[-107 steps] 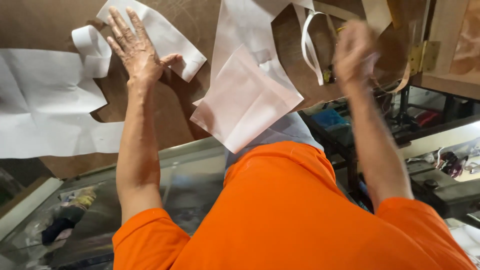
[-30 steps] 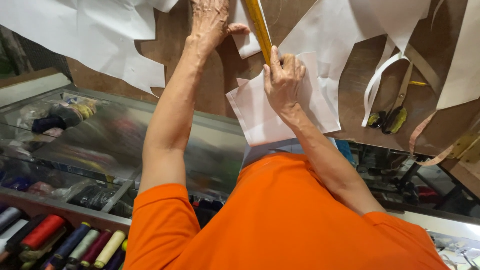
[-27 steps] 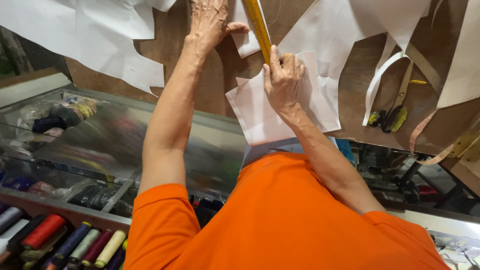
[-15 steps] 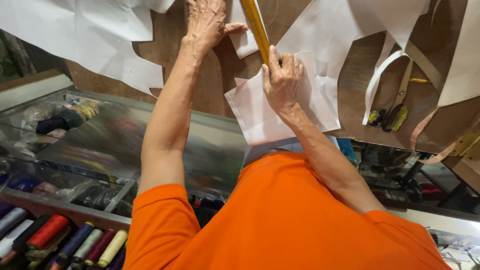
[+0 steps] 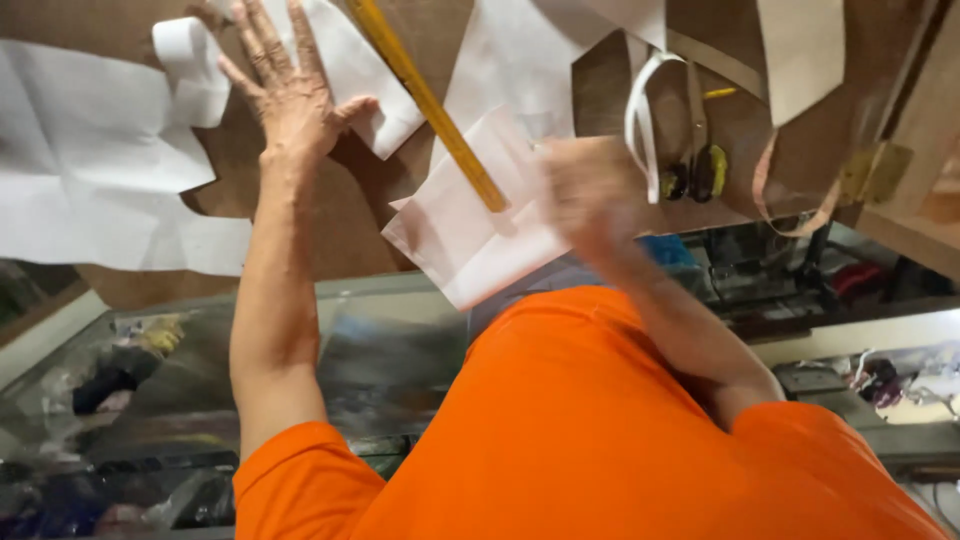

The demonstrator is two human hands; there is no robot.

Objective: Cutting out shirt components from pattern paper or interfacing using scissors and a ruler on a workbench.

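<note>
The left hand (image 5: 290,95) lies flat on the brown counter (image 5: 370,215), fingers spread open, the palm pressing a white paper strip (image 5: 355,70). The right hand (image 5: 590,185) is blurred, so I cannot tell if its fingers are open or closed; it is over the right part of a folded white paper piece (image 5: 470,225) near the counter's front edge. A yellow ruler (image 5: 430,100) lies diagonally between both hands, its lower end on this paper piece. A large white sheet (image 5: 90,190) covers the counter's left part. Scissors (image 5: 695,170) (with dark and yellow handles) rest toward the right edge, beside a white band (image 5: 640,110).
</note>
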